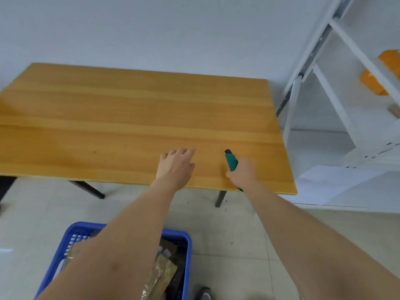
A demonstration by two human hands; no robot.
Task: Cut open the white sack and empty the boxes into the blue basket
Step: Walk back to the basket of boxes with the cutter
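Two bare forearms fill the foreground, reaching forward over the blue basket, which sits on the tiled floor directly below them. Brown cardboard boxes lie inside the basket, partly hidden by the left forearm; some carry shiny tape. A dark shoe shows just to the right of the basket at the bottom edge.

Further out, the left hand rests over the near edge of the wooden bench, palm down, fingers straight and relaxed, its grip wide and holding nothing. Just to its right, the right hand has its grip closed round a green utility knife, whose dark tip points away across the bench top. Whether the blade is extended cannot be told.

White shelving stands to the right of the bench, with orange items on it and white sheets lying at its foot.
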